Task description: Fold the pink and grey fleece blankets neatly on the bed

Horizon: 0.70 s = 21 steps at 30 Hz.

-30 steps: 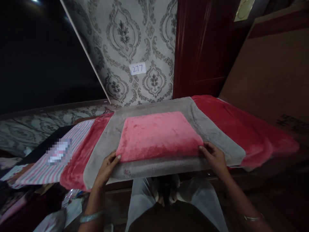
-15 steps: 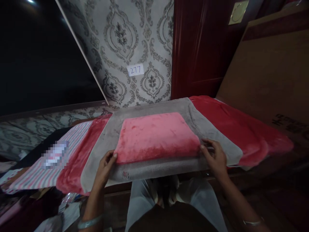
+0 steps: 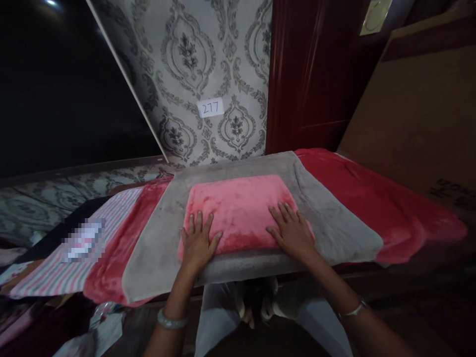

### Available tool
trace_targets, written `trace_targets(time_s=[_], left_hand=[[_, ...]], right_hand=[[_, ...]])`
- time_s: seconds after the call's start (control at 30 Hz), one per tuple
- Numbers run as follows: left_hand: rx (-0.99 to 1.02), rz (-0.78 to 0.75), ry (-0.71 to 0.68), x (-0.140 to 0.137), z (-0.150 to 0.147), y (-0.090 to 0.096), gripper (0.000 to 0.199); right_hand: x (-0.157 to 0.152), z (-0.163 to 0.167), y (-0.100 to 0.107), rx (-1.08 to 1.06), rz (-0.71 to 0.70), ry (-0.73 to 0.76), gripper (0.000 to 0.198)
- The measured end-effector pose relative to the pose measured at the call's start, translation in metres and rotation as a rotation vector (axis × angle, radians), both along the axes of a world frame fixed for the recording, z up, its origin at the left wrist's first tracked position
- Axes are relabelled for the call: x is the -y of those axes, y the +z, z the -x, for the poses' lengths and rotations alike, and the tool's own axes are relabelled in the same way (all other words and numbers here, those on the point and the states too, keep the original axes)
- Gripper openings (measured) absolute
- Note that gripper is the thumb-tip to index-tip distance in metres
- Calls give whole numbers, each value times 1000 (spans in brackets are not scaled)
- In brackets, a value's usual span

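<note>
A folded pink plush cloth (image 3: 238, 203) lies flat on a grey plush cloth (image 3: 156, 233). My left hand (image 3: 199, 240) rests on its near left part, palm down with the fingers spread. On the near right part lies my right hand (image 3: 292, 230), also flat with fingers apart. Neither hand grips anything. Beneath the grey cloth a red plush blanket (image 3: 357, 198) shows on both sides. The near edge of the grey cloth hangs over the front of the surface.
At the left lies a striped cloth (image 3: 115, 210) with a blurred-out item on it. A large dark screen (image 3: 67, 84) stands behind it. A cardboard box (image 3: 420, 104) stands at the right. A paper marked 277 (image 3: 210, 107) is on the patterned wall.
Both hands have left the near corners of the pink cloth and moved inward onto its top, fingers now spread flat. The view has shifted slightly.
</note>
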<state>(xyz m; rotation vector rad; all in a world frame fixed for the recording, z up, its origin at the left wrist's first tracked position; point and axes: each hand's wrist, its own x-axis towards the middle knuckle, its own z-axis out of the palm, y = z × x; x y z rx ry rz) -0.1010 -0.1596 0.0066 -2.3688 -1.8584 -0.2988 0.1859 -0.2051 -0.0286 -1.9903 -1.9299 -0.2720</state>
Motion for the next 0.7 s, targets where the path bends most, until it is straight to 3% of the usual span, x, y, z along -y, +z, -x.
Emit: trace_targets(time_s=[0.1,0.43,0.7], left_hand=[[-3,29,2,-1,4,-7,63],[31,32,-15,0,5,-6,64],[35,67,-59,-2,1,17,64]], right_hand=[[0,-3,-9,7,26,-10,63],[1,-1,-7,0,28,1,63],[-5,-4,20,-41,57,64,58]])
